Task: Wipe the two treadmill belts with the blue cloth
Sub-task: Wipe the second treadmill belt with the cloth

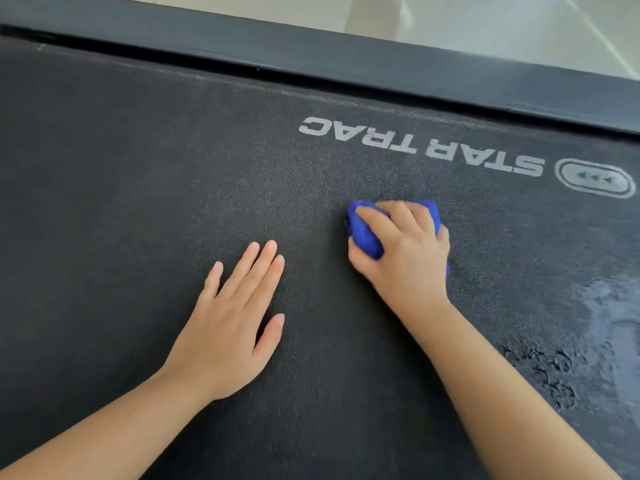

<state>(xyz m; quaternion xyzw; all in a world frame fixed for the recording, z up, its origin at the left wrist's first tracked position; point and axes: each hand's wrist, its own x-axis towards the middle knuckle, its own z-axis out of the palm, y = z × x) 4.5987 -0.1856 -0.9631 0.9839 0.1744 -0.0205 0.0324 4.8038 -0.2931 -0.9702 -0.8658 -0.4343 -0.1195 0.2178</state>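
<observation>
A dark textured treadmill belt (pixel 138 202) fills nearly the whole view, with a grey STAR TRAC logo (pixel 422 145) printed upside down near its far edge. My right hand (pixel 405 251) grips a bunched blue cloth (pixel 363 230) and presses it onto the belt just below the logo. My left hand (pixel 235 323) lies flat on the belt to the left of the cloth, fingers straight and together, holding nothing. Only one belt is in view.
A black side rail (pixel 311 50) runs along the belt's far edge, with pale floor (pixel 485 19) beyond it. A shiny wet-looking patch (pixel 602 323) marks the belt at the right edge.
</observation>
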